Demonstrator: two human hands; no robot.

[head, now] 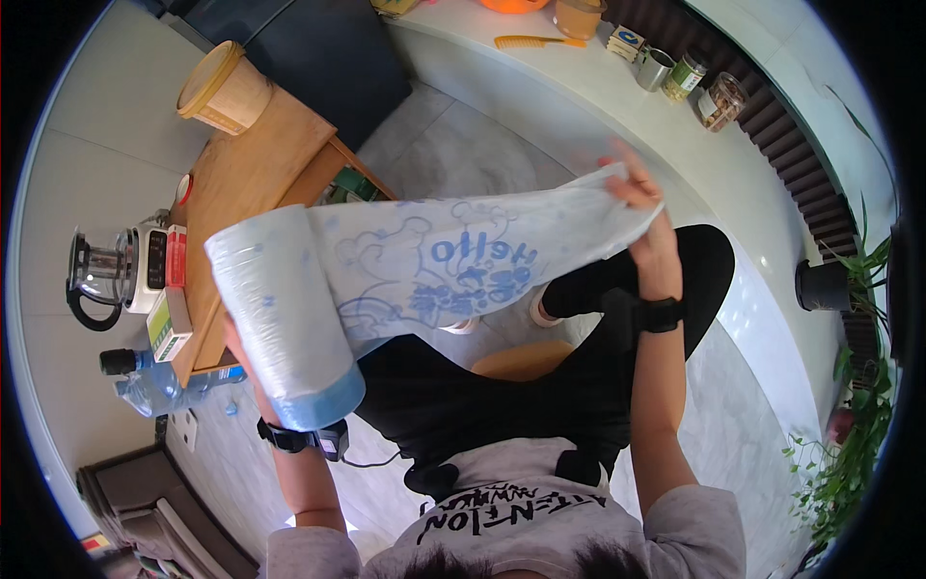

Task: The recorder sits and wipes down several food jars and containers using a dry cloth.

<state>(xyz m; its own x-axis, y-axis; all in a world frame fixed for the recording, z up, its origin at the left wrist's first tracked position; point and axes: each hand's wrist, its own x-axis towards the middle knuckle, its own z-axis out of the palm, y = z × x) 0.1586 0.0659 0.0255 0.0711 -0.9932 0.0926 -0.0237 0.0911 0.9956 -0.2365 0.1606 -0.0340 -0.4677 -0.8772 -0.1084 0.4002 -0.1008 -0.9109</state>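
A thick roll of white translucent plastic bags [278, 304], with a blue band at its lower end, is held up on the left. My left hand [244, 354] grips it from behind, and most of those fingers are hidden by the roll. From the roll, an unrolled sheet of plastic [441, 260] stretches across to the right, printed with blue cartoon figures and lettering. My right hand [647, 217] pinches the loose end of this sheet, its fingertips slightly blurred. Below the sheet are my legs in black trousers [499, 398].
To the left stands a wooden table [271, 163] bearing a lidded tub [231, 87], a glass kettle [105, 271] and small boxes [170, 326]. Large plastic bottles [155, 383] are beside it. A white ledge [579, 87] holds a comb [539, 43], jars [721, 101] and a metal cup [655, 70].
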